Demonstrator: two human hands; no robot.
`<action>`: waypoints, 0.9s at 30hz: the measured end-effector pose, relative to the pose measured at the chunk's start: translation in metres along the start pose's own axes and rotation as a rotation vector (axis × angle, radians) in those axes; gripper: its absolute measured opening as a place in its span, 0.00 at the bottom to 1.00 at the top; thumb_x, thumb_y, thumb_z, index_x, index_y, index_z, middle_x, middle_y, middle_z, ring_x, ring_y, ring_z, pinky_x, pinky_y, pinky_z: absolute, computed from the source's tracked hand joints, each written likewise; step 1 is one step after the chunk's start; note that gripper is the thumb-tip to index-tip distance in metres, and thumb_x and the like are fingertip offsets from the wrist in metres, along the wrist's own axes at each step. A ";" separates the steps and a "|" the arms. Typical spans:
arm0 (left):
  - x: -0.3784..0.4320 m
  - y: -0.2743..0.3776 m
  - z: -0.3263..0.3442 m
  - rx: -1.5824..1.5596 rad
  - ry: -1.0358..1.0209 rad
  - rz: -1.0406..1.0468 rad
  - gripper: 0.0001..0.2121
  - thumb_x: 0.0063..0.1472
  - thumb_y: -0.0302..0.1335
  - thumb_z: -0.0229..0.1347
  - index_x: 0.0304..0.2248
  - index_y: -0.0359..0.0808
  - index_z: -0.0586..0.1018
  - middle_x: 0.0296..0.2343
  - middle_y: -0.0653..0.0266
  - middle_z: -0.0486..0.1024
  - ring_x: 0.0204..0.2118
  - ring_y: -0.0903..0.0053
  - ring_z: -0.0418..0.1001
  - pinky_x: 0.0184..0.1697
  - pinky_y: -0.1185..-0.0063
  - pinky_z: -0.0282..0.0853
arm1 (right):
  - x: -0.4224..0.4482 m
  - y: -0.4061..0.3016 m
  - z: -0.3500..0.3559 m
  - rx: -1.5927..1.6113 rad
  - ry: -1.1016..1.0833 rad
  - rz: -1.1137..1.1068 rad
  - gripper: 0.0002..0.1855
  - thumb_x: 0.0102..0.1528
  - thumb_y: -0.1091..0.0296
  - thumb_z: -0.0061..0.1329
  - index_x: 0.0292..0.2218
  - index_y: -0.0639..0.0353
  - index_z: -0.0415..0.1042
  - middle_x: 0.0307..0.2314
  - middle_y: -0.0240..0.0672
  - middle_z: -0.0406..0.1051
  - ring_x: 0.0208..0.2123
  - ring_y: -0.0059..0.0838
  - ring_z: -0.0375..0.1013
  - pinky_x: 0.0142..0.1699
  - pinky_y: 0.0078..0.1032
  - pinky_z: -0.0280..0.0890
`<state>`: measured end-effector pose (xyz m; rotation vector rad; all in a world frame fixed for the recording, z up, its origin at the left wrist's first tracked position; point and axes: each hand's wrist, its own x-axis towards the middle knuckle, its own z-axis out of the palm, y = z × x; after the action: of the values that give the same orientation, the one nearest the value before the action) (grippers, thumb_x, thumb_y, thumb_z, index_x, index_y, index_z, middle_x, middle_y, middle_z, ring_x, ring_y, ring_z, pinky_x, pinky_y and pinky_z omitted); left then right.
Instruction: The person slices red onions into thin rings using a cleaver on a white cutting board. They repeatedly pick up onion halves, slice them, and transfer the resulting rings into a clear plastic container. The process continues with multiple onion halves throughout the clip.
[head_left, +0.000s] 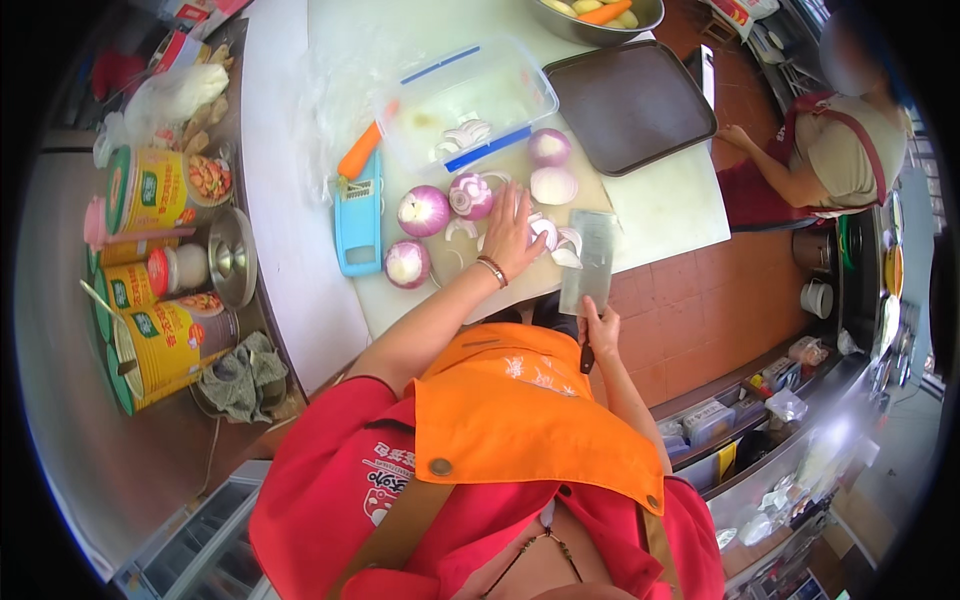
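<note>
My right hand grips the dark handle of a cleaver, its broad blade lying at the right edge of the white cutting board. Over cut onion on the board rests my left hand, fingers stretched forward and thumb apart; its palm hides what is underneath. Onion slices lie between that hand and the blade. To the left sit purple onions and a partly peeled one. Beyond my fingers are a peeled onion half and another onion.
A clear plastic container holds some onion slices. Beside it are a carrot, a blue grater and a dark tray. A metal bowl holds vegetables. Yellow cans stand left; a person stands right.
</note>
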<state>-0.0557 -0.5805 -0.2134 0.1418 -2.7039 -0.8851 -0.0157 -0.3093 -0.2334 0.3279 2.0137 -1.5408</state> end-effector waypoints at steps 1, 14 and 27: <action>0.001 -0.003 0.007 0.066 0.032 -0.024 0.35 0.58 0.40 0.58 0.58 0.26 0.61 0.60 0.38 0.52 0.64 0.44 0.48 0.67 0.59 0.46 | -0.005 -0.012 0.013 -0.032 -0.002 0.007 0.22 0.63 0.55 0.50 0.25 0.64 0.67 0.11 0.31 0.64 0.08 0.23 0.62 0.13 0.23 0.56; -0.055 0.004 -0.002 0.008 0.069 -0.025 0.41 0.49 0.41 0.64 0.61 0.39 0.62 0.61 0.45 0.52 0.64 0.48 0.50 0.65 0.52 0.44 | -0.023 -0.029 0.092 -0.096 -0.219 0.024 0.20 0.63 0.59 0.50 0.27 0.67 0.68 0.11 0.33 0.66 0.08 0.23 0.64 0.14 0.25 0.59; 0.068 0.041 -0.085 -0.042 0.363 0.075 0.37 0.52 0.41 0.63 0.60 0.37 0.65 0.61 0.41 0.52 0.63 0.42 0.50 0.64 0.54 0.49 | -0.007 -0.219 0.079 -0.260 -0.318 -0.218 0.13 0.61 0.66 0.48 0.33 0.71 0.68 0.12 0.34 0.67 0.10 0.24 0.67 0.17 0.25 0.63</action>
<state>-0.0948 -0.6079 -0.1072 0.1725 -2.3375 -0.8060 -0.1010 -0.4490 -0.0672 -0.2332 2.0072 -1.3315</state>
